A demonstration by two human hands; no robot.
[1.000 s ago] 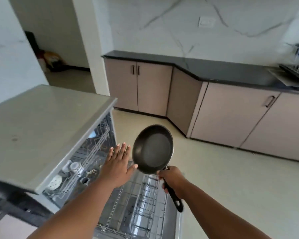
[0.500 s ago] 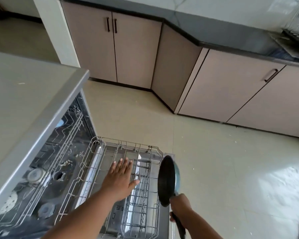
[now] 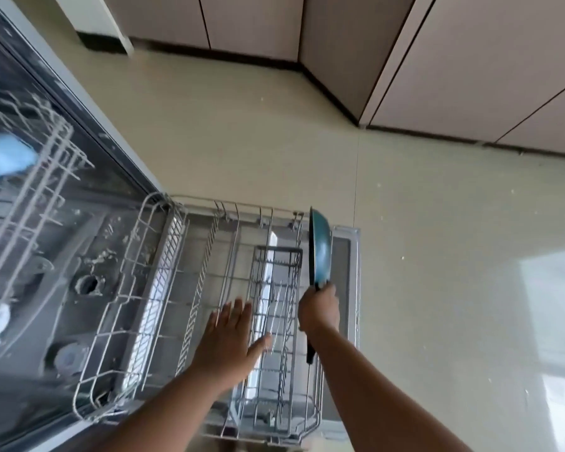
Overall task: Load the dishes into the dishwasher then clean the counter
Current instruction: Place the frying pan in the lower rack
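Pan (image 3: 321, 246) looks rigid and moderately heavy; our right hand (image 3: 320, 307) grips its handle, edge-up over the lower rack (image 3: 163, 243), left hand (image 3: 230, 342) flat open.

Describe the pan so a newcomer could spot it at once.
Find the open dishwasher's pulled-out lower rack in the middle of the view. At its right edge, the right hand grips a black handle; the frying pan rises from it, held on edge. It is the only solid teal-backed round thing among grey wire.
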